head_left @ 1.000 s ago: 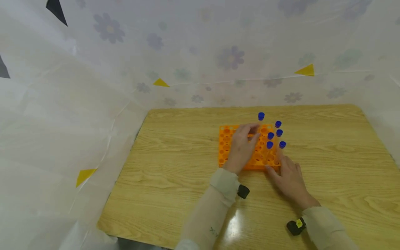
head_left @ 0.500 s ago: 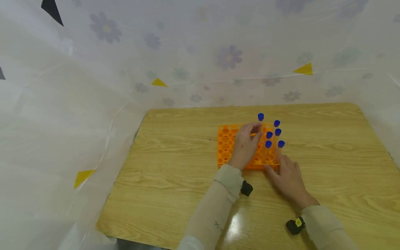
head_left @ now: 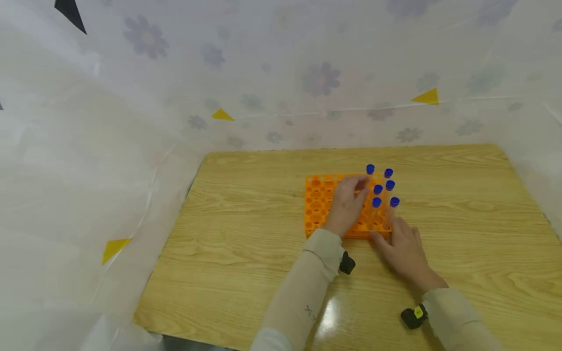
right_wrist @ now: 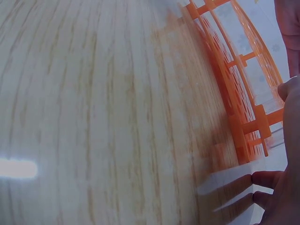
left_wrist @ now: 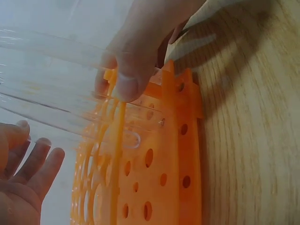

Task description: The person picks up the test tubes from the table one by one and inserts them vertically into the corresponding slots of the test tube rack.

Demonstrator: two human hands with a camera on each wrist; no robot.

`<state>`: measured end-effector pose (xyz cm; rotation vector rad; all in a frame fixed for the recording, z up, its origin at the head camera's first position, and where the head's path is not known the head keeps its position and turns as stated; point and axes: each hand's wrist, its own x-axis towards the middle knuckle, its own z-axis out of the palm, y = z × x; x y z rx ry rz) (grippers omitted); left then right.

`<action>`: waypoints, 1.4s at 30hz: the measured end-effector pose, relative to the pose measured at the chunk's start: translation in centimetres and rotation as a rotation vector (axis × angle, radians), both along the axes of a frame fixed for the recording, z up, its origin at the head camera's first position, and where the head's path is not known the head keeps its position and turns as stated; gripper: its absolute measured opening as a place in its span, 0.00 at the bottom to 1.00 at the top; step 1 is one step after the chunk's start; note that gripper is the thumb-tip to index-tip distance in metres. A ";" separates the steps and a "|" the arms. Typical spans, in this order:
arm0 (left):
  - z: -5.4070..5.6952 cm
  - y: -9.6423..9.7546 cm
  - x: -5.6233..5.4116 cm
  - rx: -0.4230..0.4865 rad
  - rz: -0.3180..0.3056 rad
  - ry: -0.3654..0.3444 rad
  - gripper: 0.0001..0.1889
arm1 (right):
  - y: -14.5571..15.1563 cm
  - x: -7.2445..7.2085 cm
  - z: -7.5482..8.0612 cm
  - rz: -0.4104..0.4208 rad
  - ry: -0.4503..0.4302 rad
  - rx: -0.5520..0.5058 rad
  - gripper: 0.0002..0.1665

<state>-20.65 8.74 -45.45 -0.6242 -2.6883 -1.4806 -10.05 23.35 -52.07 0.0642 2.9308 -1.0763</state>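
My left hand (head_left: 347, 204) reaches over the orange test tube rack (head_left: 316, 214) and pinches a clear test tube with a blue cap (head_left: 371, 168). In the left wrist view, my left fingertips (left_wrist: 40, 164) lie beside the clear tubes (left_wrist: 51, 89), and one rounded tube tip passes through the rack's upper plate. My right hand (head_left: 406, 251) grips the rack's near right corner, thumb at the front and fingers at the side. Several blue-capped tubes (head_left: 390, 185) stand in the rack's right-hand columns. The held tube's lower part is hidden in the head view.
The rack stands on a wood-grain table (head_left: 237, 234). A pale flowered sheet (head_left: 272, 73) rises behind and at the sides, with yellow triangles (head_left: 428, 97) on it. Black wrist devices (head_left: 347, 263) sit on both wrists.
The tube in my left hand has moved slightly right and its cap now sits lower, nearer the other caps. My left hand shifted right a little. My right hand stayed on the rack.
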 end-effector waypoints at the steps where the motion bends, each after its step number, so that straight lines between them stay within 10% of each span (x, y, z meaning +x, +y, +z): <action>1: -0.1 0.0 0.0 -0.003 -0.001 -0.001 0.13 | 0.0 0.0 0.0 -0.001 0.001 0.000 0.52; 25: -1.3 0.2 0.2 -0.068 0.022 -0.018 0.12 | -0.1 -0.1 -0.2 -0.004 -0.027 0.003 0.52; 42: -0.3 -3.6 1.2 0.043 -0.018 -0.142 0.18 | 0.9 0.4 0.0 0.026 -0.006 -0.040 0.53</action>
